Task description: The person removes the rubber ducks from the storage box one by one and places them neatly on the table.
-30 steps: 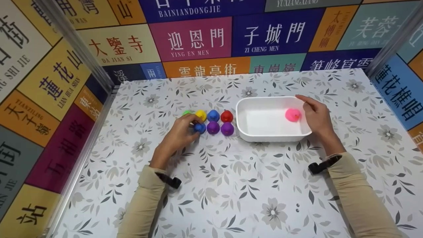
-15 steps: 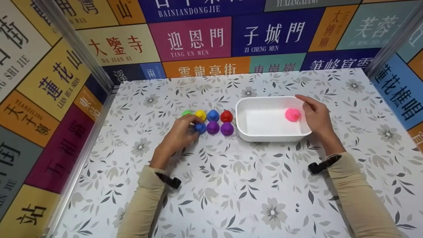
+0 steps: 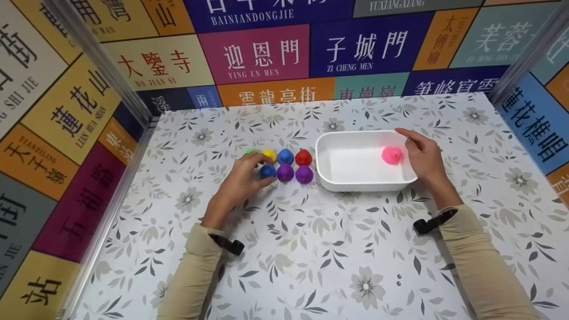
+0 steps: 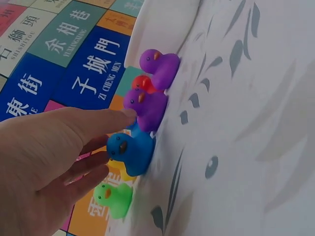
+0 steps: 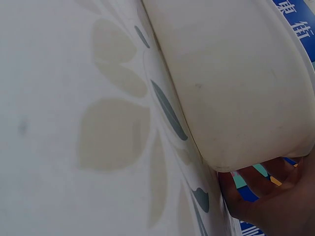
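A blue toy duck (image 4: 131, 152) stands between the thumb and fingers of my left hand (image 3: 242, 178), in the row nearer me. In the left wrist view the thumb (image 4: 106, 120) stretches past the duck toward a purple duck (image 4: 147, 110), and the other fingers lie behind the blue one. A gap shows between thumb and fingers in the head view. My right hand (image 3: 426, 155) rests against the right end of a white tub (image 3: 364, 186), fingers along its outer wall. Inside the tub sits a pink duck (image 3: 392, 155).
Beside the blue duck stands another purple duck (image 3: 304, 174). Behind are a red duck (image 3: 303, 157), a second blue duck (image 3: 285, 156), a yellow duck (image 3: 269, 155) and a partly hidden green duck (image 4: 114, 199). Lettered panels (image 3: 266, 53) wall the floral-covered table (image 3: 311, 266).
My left thumb has moved a little away from the blue duck, widening the gap to the fingers. My right hand and the tub have stayed in place.
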`<act>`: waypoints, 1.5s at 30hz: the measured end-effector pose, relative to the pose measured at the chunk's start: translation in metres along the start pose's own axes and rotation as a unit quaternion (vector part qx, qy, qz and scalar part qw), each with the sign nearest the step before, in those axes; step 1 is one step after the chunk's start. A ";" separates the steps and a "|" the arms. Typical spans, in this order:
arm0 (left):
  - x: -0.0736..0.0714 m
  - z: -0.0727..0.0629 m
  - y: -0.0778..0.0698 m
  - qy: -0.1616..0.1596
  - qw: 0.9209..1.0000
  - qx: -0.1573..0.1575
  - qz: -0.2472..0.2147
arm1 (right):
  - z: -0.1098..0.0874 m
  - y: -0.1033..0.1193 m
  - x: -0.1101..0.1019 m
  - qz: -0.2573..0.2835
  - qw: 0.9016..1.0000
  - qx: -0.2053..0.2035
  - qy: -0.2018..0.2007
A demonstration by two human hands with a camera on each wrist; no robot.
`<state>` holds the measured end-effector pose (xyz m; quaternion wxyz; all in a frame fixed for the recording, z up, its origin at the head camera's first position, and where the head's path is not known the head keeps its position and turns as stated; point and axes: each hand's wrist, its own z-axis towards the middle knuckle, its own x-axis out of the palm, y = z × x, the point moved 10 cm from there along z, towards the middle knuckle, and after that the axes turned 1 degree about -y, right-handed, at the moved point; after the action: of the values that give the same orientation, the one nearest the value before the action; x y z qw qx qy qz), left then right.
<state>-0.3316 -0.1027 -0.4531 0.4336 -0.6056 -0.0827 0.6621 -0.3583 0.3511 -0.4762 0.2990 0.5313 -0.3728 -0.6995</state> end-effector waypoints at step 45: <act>0.050 0.067 -0.072 -0.020 0.987 0.030 -0.159 | 0.000 0.000 0.000 0.005 1.000 -0.011 -0.001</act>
<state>-0.3501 0.0031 -0.4269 0.5495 -0.5583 -0.1660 0.5989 -0.3586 0.3510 -0.4761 0.3077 0.5253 -0.3684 -0.7026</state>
